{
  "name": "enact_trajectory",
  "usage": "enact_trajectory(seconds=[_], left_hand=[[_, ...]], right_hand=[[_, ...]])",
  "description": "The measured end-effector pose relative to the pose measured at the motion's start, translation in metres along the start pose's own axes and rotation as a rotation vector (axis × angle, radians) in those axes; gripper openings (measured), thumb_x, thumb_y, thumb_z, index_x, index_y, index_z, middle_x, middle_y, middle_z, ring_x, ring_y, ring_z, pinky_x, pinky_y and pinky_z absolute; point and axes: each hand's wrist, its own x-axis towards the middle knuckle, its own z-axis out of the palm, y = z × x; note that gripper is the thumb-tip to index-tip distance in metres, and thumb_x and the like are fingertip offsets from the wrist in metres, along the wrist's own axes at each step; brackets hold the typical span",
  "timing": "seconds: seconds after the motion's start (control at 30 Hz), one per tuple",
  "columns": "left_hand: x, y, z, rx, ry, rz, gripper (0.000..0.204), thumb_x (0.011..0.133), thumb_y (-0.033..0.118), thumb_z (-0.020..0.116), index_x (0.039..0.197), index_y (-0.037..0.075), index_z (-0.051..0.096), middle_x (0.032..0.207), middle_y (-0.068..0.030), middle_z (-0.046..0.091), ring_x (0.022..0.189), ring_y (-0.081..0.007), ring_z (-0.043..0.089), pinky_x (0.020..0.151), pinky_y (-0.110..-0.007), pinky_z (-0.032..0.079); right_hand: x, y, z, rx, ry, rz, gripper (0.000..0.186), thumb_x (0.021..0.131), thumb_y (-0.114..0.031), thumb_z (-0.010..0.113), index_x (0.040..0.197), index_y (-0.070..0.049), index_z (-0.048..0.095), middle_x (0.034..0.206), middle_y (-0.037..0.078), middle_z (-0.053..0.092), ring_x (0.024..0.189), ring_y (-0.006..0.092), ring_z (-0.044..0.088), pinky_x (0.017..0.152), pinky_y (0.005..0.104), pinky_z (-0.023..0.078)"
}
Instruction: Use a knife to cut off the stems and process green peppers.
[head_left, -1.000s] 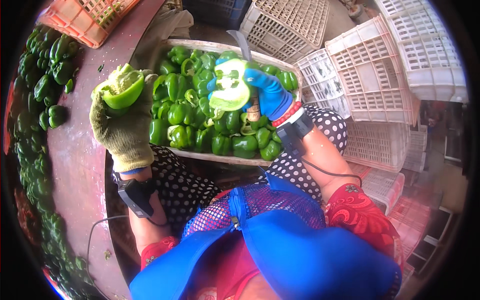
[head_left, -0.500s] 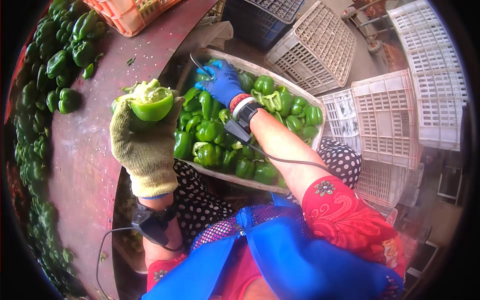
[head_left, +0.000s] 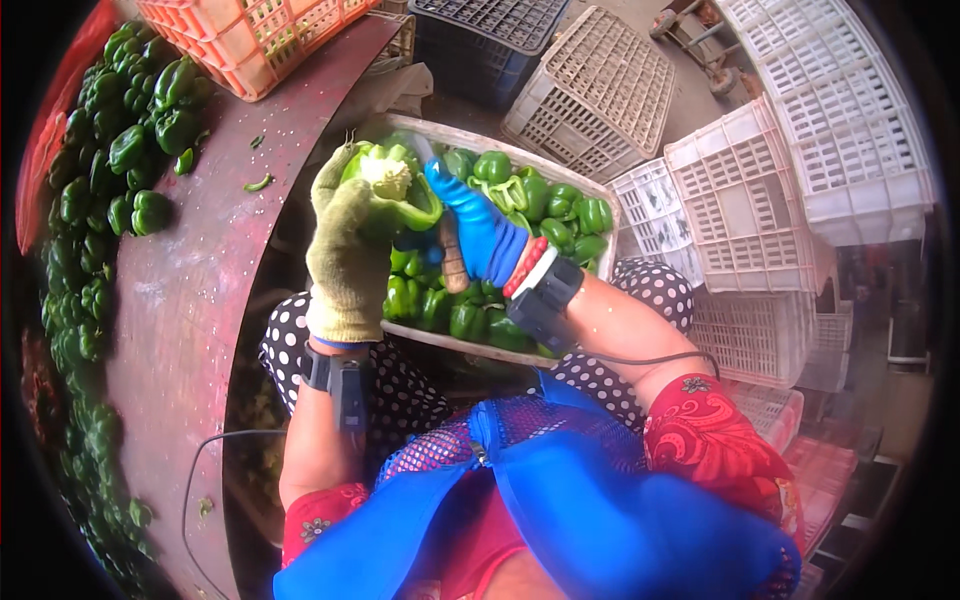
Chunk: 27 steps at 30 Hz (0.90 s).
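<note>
In its yellowish knit glove, my left hand (head_left: 345, 240) is closed around a green bell pepper (head_left: 415, 212) cut open, its pale seedy core showing. My right hand (head_left: 480, 228), gloved in blue, grips a knife by its brown wooden handle (head_left: 453, 262). The blade, partly blurred, points up beside the right side of the pepper. Both hands are over a pale crate (head_left: 460, 349) of green peppers between my knees. Several peppers (head_left: 560, 215) in it are cut open. My left fingertips are partly hidden behind the pepper.
A reddish table (head_left: 180, 350) on the left bears a long heap of green peppers (head_left: 75, 290), some scraps and an orange crate (head_left: 245, 55). Beyond the pale crate stand a dark blue crate (head_left: 480, 60) and a beige one (head_left: 590, 85). Stacked white crates (head_left: 740, 200) rise at the right.
My left hand has moved right with the pepper, from over the table edge to over the crate. The right hand has come back from the crate's far left part, bringing the knife beside the pepper.
</note>
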Motion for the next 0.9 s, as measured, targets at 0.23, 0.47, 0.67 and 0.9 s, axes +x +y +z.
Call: enact_trajectory(seconds=[0.23,0.47,0.67,0.9], left_hand=[[-0.005,-0.001,0.031,0.473,-0.244,-0.226,0.076,0.085,0.003,0.071,0.152,0.013,0.038,0.139,-0.0145,0.05,0.112,-0.0226,0.062,0.086,-0.034,0.058],[0.002,-0.021,0.021,1.278,-0.442,-0.353,0.048,0.086,0.008,0.072,0.13,0.005,0.054,0.089,-0.0091,0.074,0.083,-0.0136,0.071,0.073,-0.03,0.055],[0.003,-0.017,0.02,0.834,-0.203,-0.313,0.041,0.087,0.025,0.08,0.119,0.005,0.063,0.1,-0.0028,0.07,0.082,-0.0108,0.066,0.069,-0.028,0.054],[0.01,-0.025,-0.004,1.223,-0.603,0.12,0.039,0.093,0.024,0.074,0.126,0.005,0.062,0.107,-0.0045,0.069,0.097,-0.0093,0.063,0.078,-0.029,0.054]], right_hand=[[-0.072,-0.019,-0.011,-0.3,0.192,-0.288,0.058,0.089,-0.023,0.074,0.14,-0.006,0.052,0.096,0.003,0.066,0.071,0.0088,0.061,0.058,0.0263,0.052],[-0.068,-0.02,-0.066,-1.121,0.221,-0.422,0.063,0.086,-0.023,0.075,0.142,-0.006,0.051,0.079,-0.001,0.058,0.055,0.0044,0.051,0.048,0.0216,0.045],[-0.07,-0.036,-0.06,-0.253,0.01,-0.084,0.05,0.086,-0.033,0.08,0.127,-0.009,0.063,0.105,0.0,0.065,0.089,0.0085,0.061,0.066,0.0259,0.052],[-0.06,-0.012,-0.06,-0.011,0.037,-0.372,0.059,0.088,-0.028,0.079,0.135,-0.004,0.054,0.105,0.001,0.065,0.094,0.009,0.061,0.081,0.0263,0.053]])
